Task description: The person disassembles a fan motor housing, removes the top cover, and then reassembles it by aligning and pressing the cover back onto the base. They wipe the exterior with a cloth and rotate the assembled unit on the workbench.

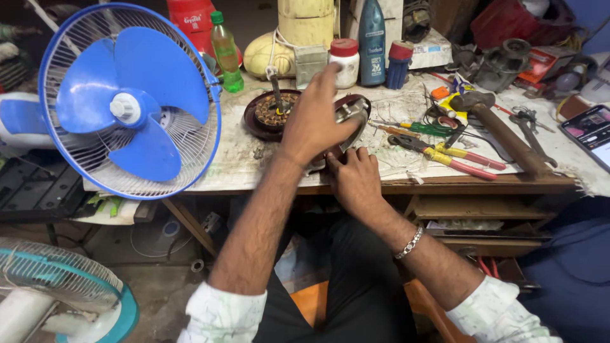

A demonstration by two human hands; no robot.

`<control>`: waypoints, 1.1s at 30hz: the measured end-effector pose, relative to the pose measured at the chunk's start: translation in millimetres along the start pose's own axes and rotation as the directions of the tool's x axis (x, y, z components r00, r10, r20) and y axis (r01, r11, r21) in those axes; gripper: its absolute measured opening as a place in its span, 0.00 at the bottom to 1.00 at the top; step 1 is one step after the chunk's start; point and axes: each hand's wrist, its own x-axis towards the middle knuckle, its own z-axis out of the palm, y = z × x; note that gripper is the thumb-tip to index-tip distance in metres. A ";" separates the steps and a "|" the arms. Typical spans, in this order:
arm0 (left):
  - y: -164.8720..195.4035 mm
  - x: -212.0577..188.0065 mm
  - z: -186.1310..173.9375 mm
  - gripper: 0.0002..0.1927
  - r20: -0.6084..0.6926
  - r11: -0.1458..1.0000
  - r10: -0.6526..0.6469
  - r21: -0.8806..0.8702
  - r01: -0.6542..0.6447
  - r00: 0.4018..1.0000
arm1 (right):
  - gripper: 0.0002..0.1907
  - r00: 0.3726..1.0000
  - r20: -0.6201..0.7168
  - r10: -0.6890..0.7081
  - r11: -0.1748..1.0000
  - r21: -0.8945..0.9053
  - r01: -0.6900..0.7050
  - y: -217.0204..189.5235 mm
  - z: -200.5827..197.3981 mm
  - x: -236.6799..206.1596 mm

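My left hand [312, 121] reaches over the workbench [229, 159], fingers spread, resting across a metal motor cover [351, 114] beside a round dark motor housing with copper windings [273, 113]. My right hand [353, 179], with a silver bracelet on its wrist, is at the bench's front edge, fingers curled on the lower part of the same metal piece. What lies under the palms is hidden.
A blue table fan [130, 101] stands at the left. Pliers with red and yellow handles [454, 159], screwdrivers [413, 128], a hammer [505, 136], bottles [225, 51] and a phone [591, 130] lie on the bench. A teal fan [63, 292] sits on the floor.
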 end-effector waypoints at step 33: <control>-35.8 -32.1 9.3 0.25 0.237 0.865 -0.312 -0.331 0.378 0.920 | 0.16 0.955 0.200 0.217 0.738 0.607 -0.295 -1.8 -14.9 14.1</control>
